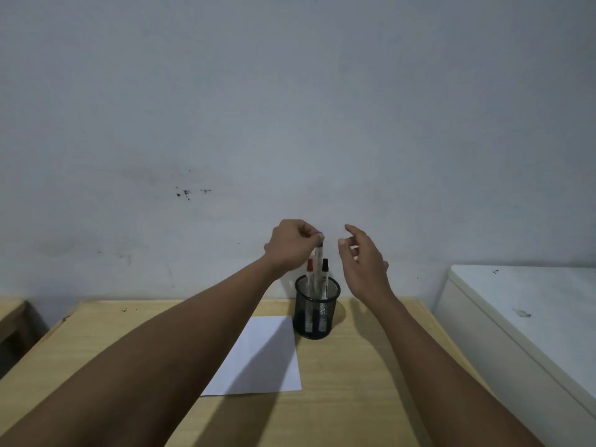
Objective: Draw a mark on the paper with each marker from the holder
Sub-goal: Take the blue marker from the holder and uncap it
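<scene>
Left hand [292, 245] fingers pinch the blue-capped marker [318, 262] by its cap end, half out of the mesh holder [317, 312]. Right hand [362, 266] hovers beside, fingers loose, holding nothing. Paper [261, 356] lies touching the holder on the surface [354, 382]. Marker looks light, rigid, smooth; a barrel grip seems safer than the cap.

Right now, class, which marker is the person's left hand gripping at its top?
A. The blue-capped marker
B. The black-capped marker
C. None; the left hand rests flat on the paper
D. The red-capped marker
A: the left hand pinches the blue-capped marker by its top, raised above the red-capped marker and the black-capped marker, which stand lower in the mesh holder; the right hand hovers open beside it.
</scene>
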{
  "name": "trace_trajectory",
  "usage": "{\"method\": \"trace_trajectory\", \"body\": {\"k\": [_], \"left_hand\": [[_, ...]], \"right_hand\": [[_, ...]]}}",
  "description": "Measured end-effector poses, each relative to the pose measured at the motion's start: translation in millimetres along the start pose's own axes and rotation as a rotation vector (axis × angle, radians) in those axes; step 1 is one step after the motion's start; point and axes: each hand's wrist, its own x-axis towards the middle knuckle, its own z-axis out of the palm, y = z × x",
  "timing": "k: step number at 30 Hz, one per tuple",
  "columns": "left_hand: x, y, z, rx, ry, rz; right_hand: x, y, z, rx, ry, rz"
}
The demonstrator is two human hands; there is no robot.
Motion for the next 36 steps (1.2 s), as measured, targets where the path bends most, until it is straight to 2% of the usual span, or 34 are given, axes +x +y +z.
{"method": "trace_trajectory", "body": {"k": [2, 4, 7, 9, 11, 13, 18, 21, 23, 28, 32, 34, 36], "left_hand": [[-8, 22, -18, -0.142, 0.070, 0.025], [-19, 45, -40, -0.288, 0.141, 0.022], [-38, 63, -78, -0.427, 0.245, -0.049], [-54, 66, -102, -0.467, 0.233, -0.092], [-70, 61, -122, -0.446, 0.201, -0.088], [-88, 53, -139, -0.356, 0.169, -0.032], [-122, 24, -166, -0.036, 0.135, 0.201], [-133, 2, -184, 0.324, 0.199, 0.246], [-139, -12, -196, 0.470, 0.186, 0.247], [-149, -40, -220, 0.486, 0.041, 0.141], [-154, -87, -241, 0.338, -0.031, -0.012], [-158, -114, -241, 0.404, -0.047, -0.044], [-163, -139, -230, 0.591, -0.052, -0.056]], "right_hand": [[-3, -16, -8, -0.014, -0.076, -0.009], [-9, -35, -14, 0.093, -0.189, 0.002], [-21, -69, -23, 0.435, -0.211, 0.016], [-29, -90, -27, 0.728, -0.177, 0.106], [-34, -111, -26, 1.006, -0.181, 0.199], [-41, -130, -19, 1.128, -0.230, 0.240], [-69, -162, 17, 0.909, -0.398, 0.183], [-83, -169, 41, 0.871, -0.451, 0.203], [-90, -170, 57, 0.881, -0.485, 0.218], [-102, -162, 95, 0.909, -0.564, 0.213], [-101, -152, 121, 0.838, -0.559, 0.162], [-101, -144, 138, 0.787, -0.536, 0.168], [-104, -134, 158, 0.728, -0.519, 0.183]]}}
